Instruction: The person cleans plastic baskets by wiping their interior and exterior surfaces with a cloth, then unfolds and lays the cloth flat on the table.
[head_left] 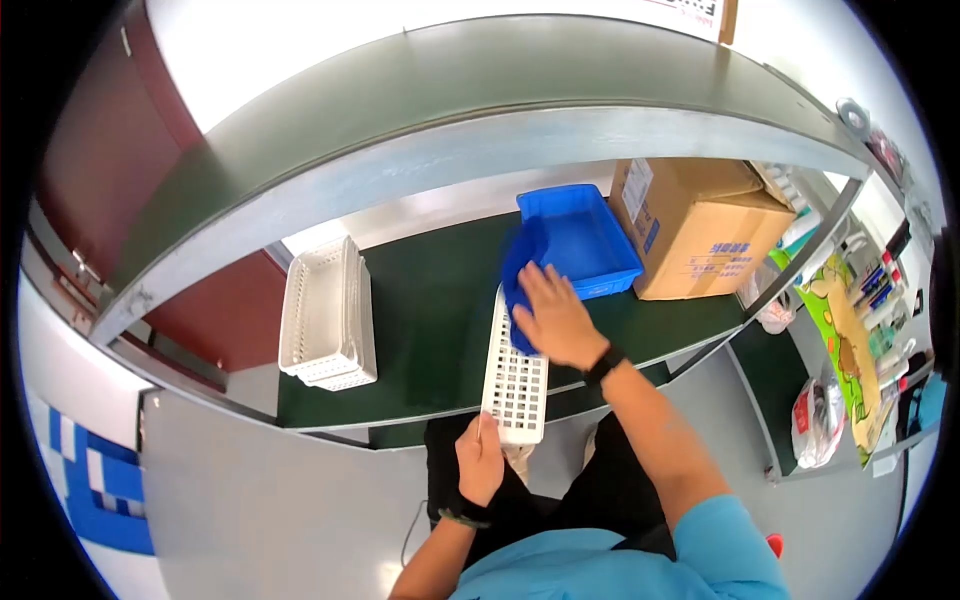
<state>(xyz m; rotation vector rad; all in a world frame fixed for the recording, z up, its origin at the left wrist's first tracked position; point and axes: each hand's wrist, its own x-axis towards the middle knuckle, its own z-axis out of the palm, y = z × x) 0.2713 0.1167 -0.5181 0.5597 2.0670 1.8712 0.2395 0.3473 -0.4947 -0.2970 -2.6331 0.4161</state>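
Starting at the left: a stack of white baskets (362,330) stands on the green bench (430,285), nested, and from here there's no telling whether those have had their turn or are waiting for one. In the middle, here's the action! The left hand (480,460) is clamped on the near left corner of one white basket (517,388), thumb on top, its near end poking out past the bench's near edge. Across the far part of that basket comes the blue cloth (522,255), blurred, and over its right side the right hand (558,315), fingers spread. The two hands are well apart. It looks like wiping in full flow: the cloth covers the far stretch, the near stretch lies bare, so this basket seems unfinished, though its cleanness is impossible to read.

On to the right, and it's tight: a blue bin (592,245) sits just beyond the right hand, hemming in any wide sweep that way. Beside it looms a big cardboard box (715,240), a solid block at the right end. Farther right, a side rack holds a plastic bag (815,425). Overhead, the upper shelf (480,85) limits any high lift on the far side.
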